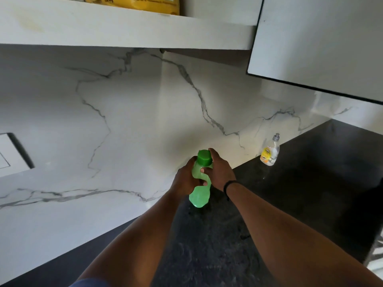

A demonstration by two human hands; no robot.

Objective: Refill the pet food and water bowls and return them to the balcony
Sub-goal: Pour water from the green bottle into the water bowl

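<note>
A translucent green water bottle (199, 196) with a darker green cap (204, 157) stands on the dark counter (228, 245) close to the marble wall. My left hand (185, 179) grips the bottle's body from the left. My right hand (219, 169) wraps the neck just under the cap from the right. A yellow bag (145, 4) sits on the white shelf above. No pet bowls are in view.
A clear soap dispenser (270, 152) with a yellow label stands at the back of the counter to the right. A white cabinet door (321, 42) hangs open at upper right. A white shelf (124, 32) juts out overhead.
</note>
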